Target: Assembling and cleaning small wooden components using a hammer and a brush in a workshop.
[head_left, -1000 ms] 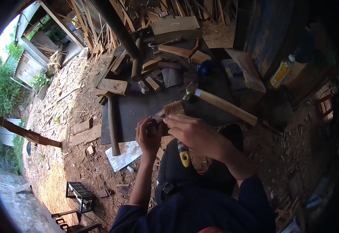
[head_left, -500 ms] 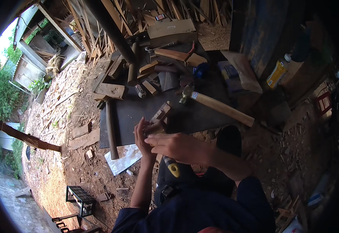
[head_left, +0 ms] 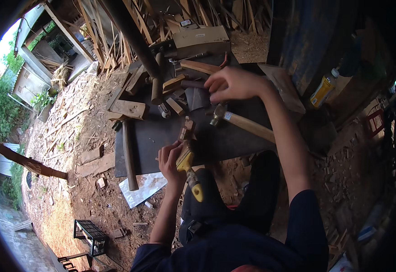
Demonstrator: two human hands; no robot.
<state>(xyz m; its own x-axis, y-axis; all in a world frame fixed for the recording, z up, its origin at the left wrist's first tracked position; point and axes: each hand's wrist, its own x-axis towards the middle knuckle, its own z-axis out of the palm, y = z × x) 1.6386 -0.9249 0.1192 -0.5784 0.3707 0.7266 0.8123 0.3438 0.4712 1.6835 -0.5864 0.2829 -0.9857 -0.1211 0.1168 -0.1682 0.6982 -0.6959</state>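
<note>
My left hand [head_left: 171, 161] is closed on a yellow-handled paintbrush [head_left: 190, 175] and a small wooden piece [head_left: 186, 128] above it at the dark worktable's [head_left: 157, 149] front edge. The brush's bristles are mostly hidden. My right hand [head_left: 229, 86] hovers with loosely curled, parted fingers over the wood offcuts and metal parts, holding nothing I can see. Just below it lies a hammer [head_left: 251, 128] with a pale wooden handle. A second long handle [head_left: 130, 163] lies at the table's left side.
A cardboard box [head_left: 200, 38], wood blocks [head_left: 125, 109] and a dark post [head_left: 134, 41] stand toward the back. A yellow bottle [head_left: 322, 90] is at the right. Chips cover the ground around a black crate [head_left: 90, 235] and a white sheet [head_left: 142, 188].
My right hand has left the brush and wooden piece and moved up and right over the cluttered table. My left hand still holds them, and the yellow handle now shows more.
</note>
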